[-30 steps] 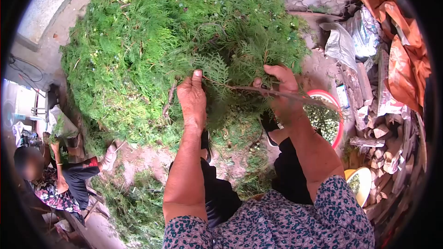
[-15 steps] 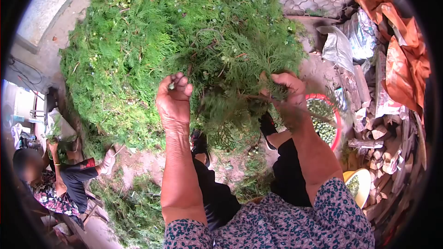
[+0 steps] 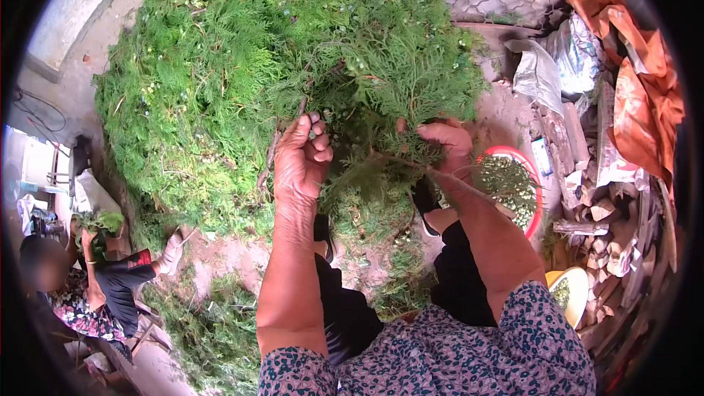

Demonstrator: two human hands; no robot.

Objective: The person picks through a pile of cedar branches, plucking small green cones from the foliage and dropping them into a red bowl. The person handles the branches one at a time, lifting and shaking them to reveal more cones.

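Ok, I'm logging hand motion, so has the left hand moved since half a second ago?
Yes: the left hand has moved rightward in the view, closer to the red-rimmed basin, which has stayed put.

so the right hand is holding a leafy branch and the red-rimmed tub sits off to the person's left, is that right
Not quite: the red-rimmed tub sits off to the person's right, as the head view shows. The right hand is indeed holding a leafy branch.
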